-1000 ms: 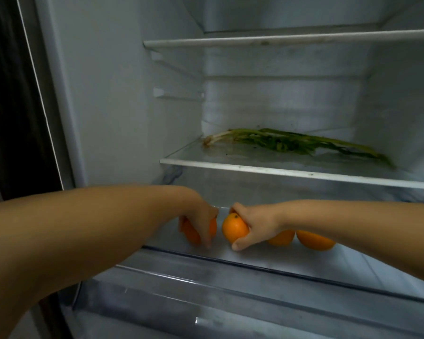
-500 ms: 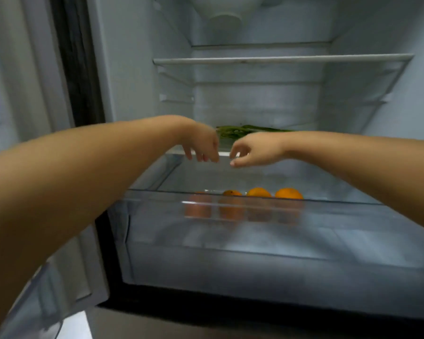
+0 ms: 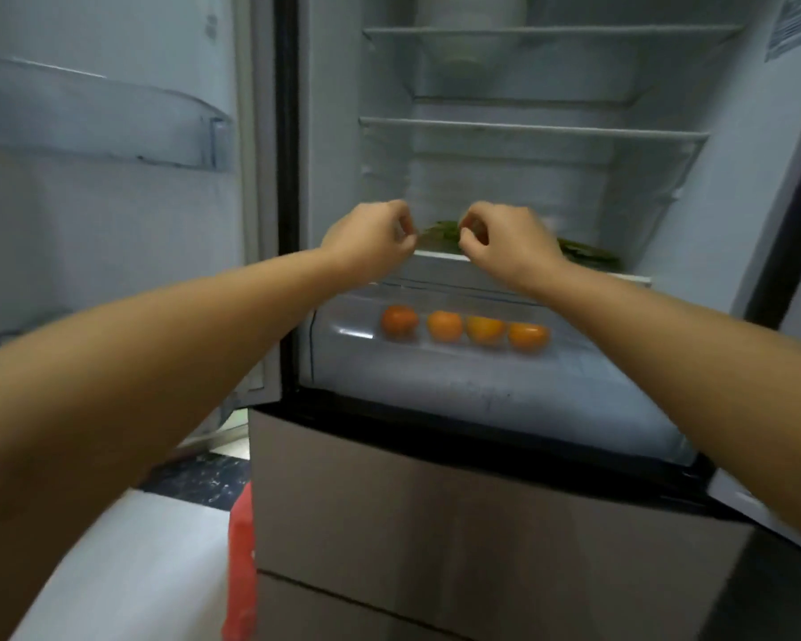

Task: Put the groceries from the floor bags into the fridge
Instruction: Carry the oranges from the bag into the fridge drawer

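bag: red bag (image 3: 241, 562) on floor, bottom left, contents unseen | hands: left hand (image 3: 371, 240) and right hand (image 3: 505, 242) loosely curled, holding nothing | fridge: four oranges (image 3: 463, 327) in open drawer (image 3: 574, 400), greens (image 3: 588, 252) on shelf above | risk: drawer left pulled out could block door; loose oranges may roll when pushed
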Available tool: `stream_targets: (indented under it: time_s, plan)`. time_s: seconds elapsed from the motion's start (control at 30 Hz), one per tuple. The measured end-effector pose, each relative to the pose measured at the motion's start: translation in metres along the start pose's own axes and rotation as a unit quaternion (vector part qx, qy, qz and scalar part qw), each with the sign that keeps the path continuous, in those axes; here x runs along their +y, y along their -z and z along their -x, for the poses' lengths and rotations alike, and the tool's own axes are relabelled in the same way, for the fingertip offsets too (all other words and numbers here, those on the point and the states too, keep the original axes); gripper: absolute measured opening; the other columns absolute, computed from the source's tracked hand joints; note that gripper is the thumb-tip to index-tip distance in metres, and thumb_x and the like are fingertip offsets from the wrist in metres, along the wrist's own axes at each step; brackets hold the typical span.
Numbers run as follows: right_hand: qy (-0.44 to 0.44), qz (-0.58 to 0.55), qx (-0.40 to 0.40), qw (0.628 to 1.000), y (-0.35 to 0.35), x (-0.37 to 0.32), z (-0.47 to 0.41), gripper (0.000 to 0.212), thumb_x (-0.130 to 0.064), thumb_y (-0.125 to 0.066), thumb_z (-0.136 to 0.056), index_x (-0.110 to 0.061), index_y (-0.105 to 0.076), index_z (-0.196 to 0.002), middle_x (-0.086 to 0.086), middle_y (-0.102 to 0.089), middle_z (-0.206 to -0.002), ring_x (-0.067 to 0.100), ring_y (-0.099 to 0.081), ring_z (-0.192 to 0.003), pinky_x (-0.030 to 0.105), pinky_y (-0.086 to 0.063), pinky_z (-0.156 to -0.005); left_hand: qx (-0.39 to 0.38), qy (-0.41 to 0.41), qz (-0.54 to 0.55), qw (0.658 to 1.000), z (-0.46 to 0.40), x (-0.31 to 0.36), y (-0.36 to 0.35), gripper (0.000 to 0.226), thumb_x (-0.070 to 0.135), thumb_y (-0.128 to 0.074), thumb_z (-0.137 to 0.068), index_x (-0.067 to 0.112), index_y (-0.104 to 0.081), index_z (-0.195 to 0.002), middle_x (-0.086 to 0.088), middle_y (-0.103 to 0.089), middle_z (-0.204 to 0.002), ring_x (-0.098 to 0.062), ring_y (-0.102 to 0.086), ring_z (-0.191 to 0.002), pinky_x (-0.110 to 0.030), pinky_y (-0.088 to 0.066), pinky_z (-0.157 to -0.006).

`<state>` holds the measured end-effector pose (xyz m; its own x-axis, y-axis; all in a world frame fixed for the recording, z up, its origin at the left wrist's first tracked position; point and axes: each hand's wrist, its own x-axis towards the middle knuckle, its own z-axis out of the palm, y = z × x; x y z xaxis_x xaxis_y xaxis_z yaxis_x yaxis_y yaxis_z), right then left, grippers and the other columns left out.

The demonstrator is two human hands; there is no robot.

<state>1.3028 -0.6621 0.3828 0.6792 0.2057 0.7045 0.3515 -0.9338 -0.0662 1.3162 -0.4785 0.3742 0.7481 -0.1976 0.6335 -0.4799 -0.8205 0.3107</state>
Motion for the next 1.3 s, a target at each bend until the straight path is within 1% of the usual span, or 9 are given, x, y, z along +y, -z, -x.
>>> stream_targets:
  time_s: [0.1, 0.27, 0.4, 0.53, 0.7, 0.83, 1.03, 1.17, 1.3]
  plan:
    - [0.045, -0.048, -0.009, 0.998, -0.01, -0.026, 0.049, 0.025, -0.03, -0.049, -0.092, -0.019, -0.06, -0.111, 0.004, -0.065, -0.105, 0.026, -0.061, -0.093, 0.035, -0.046, -0.072, -0.026, 0.052, -0.006, 0.998, 0.061, 0.002, -0.001, 0.02, 0.03, -0.055, -0.088, 0.018, -0.061, -0.103, -0.004, -0.066, -0.099, -0.024, -0.061, -0.09, -0.034, -0.05, -0.079]
    - [0.103, -0.02, -0.123, 0.987, -0.035, -0.052, 0.137, 0.032, -0.032, -0.049, -0.093, -0.019, -0.054, -0.121, 0.004, -0.059, -0.12, 0.032, -0.059, -0.104, 0.037, -0.046, -0.076, -0.07, 0.149, -0.001, 0.986, 0.18, -0.008, -0.008, 0.018, 0.027, -0.054, -0.088, 0.017, -0.062, -0.101, -0.006, -0.068, -0.098, -0.026, -0.062, -0.092, -0.036, -0.051, -0.079]
    - [0.19, 0.049, -0.251, 0.948, -0.072, -0.1, 0.207, 0.039, -0.034, -0.043, -0.095, -0.018, -0.043, -0.131, 0.008, -0.052, -0.127, 0.031, -0.059, -0.104, 0.039, -0.049, -0.075, -0.108, 0.252, -0.004, 0.962, 0.293, -0.029, -0.012, 0.022, 0.025, -0.055, -0.087, 0.014, -0.062, -0.104, -0.01, -0.068, -0.104, -0.029, -0.062, -0.098, -0.035, -0.05, -0.081]
    - [0.231, 0.007, -0.338, 0.912, -0.094, -0.186, 0.273, 0.046, -0.035, -0.046, -0.093, -0.016, -0.039, -0.134, 0.01, -0.049, -0.13, 0.033, -0.056, -0.113, 0.041, -0.047, -0.084, -0.126, 0.357, -0.024, 0.925, 0.4, -0.056, 0.009, 0.024, 0.027, -0.052, -0.089, 0.015, -0.06, -0.108, -0.009, -0.065, -0.109, -0.027, -0.06, -0.101, -0.034, -0.048, -0.081]
    - [0.32, -0.044, -0.352, 0.878, -0.084, -0.322, 0.327, 0.042, -0.031, -0.046, -0.092, -0.014, -0.04, -0.13, 0.012, -0.049, -0.128, 0.034, -0.053, -0.113, 0.04, -0.045, -0.083, -0.074, 0.458, -0.072, 0.883, 0.52, -0.079, 0.099, 0.026, 0.031, -0.051, -0.092, 0.017, -0.058, -0.113, -0.006, -0.064, -0.109, -0.023, -0.061, -0.092, -0.037, -0.053, -0.083]
    - [0.349, -0.089, -0.358, 0.861, -0.059, -0.435, 0.371, 0.041, -0.032, -0.045, -0.094, -0.015, -0.04, -0.131, 0.011, -0.049, -0.129, 0.034, -0.054, -0.112, 0.037, -0.043, -0.081, -0.022, 0.517, -0.089, 0.851, 0.639, -0.08, 0.197, 0.026, 0.03, -0.051, -0.091, 0.016, -0.059, -0.112, -0.005, -0.066, -0.101, -0.021, -0.061, -0.086, -0.037, -0.053, -0.081]
    - [0.438, -0.105, -0.375, 0.81, -0.016, -0.605, 0.485, 0.037, -0.022, -0.043, -0.095, -0.013, -0.04, -0.13, 0.01, -0.051, -0.124, 0.03, -0.057, -0.101, 0.033, -0.042, -0.072, 0.015, 0.62, -0.138, 0.773, 0.831, -0.053, 0.331, 0.02, 0.027, -0.052, -0.09, 0.016, -0.059, -0.106, 0.002, -0.058, -0.087, -0.018, -0.056, -0.082, -0.033, -0.048, -0.08]
    - [0.492, -0.128, -0.381, 0.772, 0.01, -0.702, 0.542, 0.037, -0.021, -0.041, -0.096, -0.013, -0.038, -0.131, 0.01, -0.051, -0.124, 0.031, -0.057, -0.103, 0.035, -0.042, -0.073, 0.043, 0.681, -0.157, 0.714, 0.925, -0.05, 0.406, 0.015, 0.024, -0.052, -0.087, 0.015, -0.058, -0.098, -0.008, -0.065, -0.098, -0.024, -0.061, -0.088, -0.035, -0.051, -0.082]
    - [0.528, -0.132, -0.38, 0.748, 0.02, -0.777, 0.57, 0.037, -0.02, -0.042, -0.096, -0.012, -0.039, -0.132, 0.011, -0.051, -0.124, 0.031, -0.057, -0.103, 0.037, -0.046, -0.078, 0.083, 0.716, -0.147, 0.677, 0.983, -0.059, 0.448, 0.007, 0.018, -0.05, -0.085, 0.017, -0.055, -0.088, -0.014, -0.066, -0.097, -0.031, -0.061, -0.09, -0.035, -0.048, -0.077]
